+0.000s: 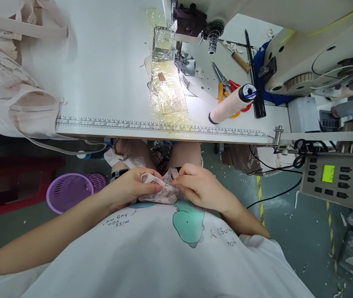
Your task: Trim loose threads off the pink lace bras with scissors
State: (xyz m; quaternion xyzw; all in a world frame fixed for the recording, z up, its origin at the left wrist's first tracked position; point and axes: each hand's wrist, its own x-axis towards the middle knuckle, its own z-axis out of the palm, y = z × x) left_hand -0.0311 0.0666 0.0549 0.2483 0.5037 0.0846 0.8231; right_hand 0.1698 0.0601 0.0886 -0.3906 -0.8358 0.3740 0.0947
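Over my lap, below the table edge, I hold a pale pink lace garment piece point(164, 196) with a narrow light strap or band along it. My left hand point(137, 184) is closed on it, thumb pressing the band against the fingers. At the garment's right side my right hand point(199, 186) pinches its edge between thumb and fingertips. More lace fabric point(134, 162) hangs over my thigh to the left. What lies under my fingers is hidden.
A sewing machine point(190, 22) stands over the white table point(108, 74). Right of it lie scissors point(221, 76), a thread cone point(232, 104) and a wood-handled tool point(241, 62). Pale garments point(18, 95) pile at left. A purple basket point(70, 192) and control box point(334, 180) flank me.
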